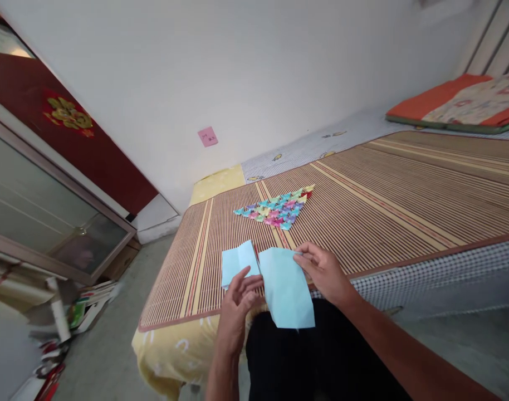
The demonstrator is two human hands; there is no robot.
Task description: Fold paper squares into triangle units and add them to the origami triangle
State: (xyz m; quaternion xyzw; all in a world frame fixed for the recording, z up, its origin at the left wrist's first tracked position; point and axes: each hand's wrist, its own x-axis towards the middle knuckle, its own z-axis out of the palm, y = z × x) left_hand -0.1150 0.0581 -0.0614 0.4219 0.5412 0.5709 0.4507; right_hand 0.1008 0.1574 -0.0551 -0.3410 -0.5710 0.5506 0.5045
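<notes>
My right hand (324, 271) pinches the upper right corner of a light blue paper sheet (287, 288) that hangs over my dark lap. My left hand (236, 301) has its fingers curled at the sheet's left edge and touches a second, smaller light blue paper (236, 262) lying on the striped bamboo mat (383, 206). Further out on the mat lies a triangle of several small folded coloured paper pieces (279, 209).
The mat covers a bed with a yellow sheet (162, 345) and a checked cover. An orange folded quilt (459, 106) lies at the far right. A pink note (207, 136) sticks to the white wall. A glass-fronted cabinet (49, 223) and clutter stand at the left on the floor.
</notes>
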